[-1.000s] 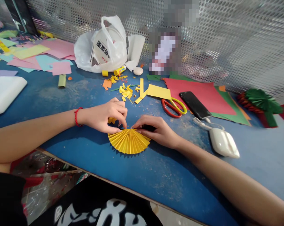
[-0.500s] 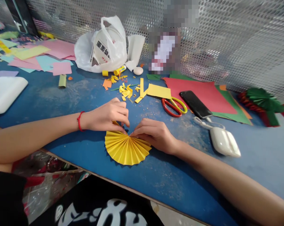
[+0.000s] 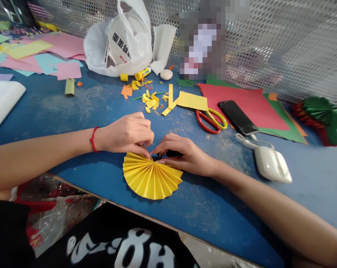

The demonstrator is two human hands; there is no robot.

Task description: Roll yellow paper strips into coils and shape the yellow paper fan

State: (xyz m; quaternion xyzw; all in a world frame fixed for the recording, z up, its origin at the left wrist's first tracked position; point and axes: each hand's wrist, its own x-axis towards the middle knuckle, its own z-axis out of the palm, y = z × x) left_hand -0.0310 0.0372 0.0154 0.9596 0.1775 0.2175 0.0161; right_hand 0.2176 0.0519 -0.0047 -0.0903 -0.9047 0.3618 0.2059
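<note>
A pleated yellow paper fan [image 3: 151, 178] is spread on the blue table, its rounded edge toward me. My left hand [image 3: 128, 134], with a red bracelet at the wrist, pinches the fan's upper left, close to the point where the folds meet. On the other side, my right hand [image 3: 186, 154] grips the upper right by the same centre, thumb and fingers pressed on the paper. Both hands cover part of the fan's top edge. Beyond them lie yellow paper scraps [image 3: 151, 101] and a yellow paper rectangle [image 3: 192, 100].
Red-and-yellow-handled scissors [image 3: 209, 123], a black phone [image 3: 237, 117] and a white earphone case [image 3: 272, 163] lie to the right. Behind are a white plastic bag [image 3: 97, 57], a glue stick [image 3: 142, 73] and red paper [image 3: 241, 104]. Coloured sheets [image 3: 61, 42] spread at back left.
The view has shifted slightly. My right fingers have spread and lifted a little near the fan's centre, and the fan's right side now lies more in the open.
</note>
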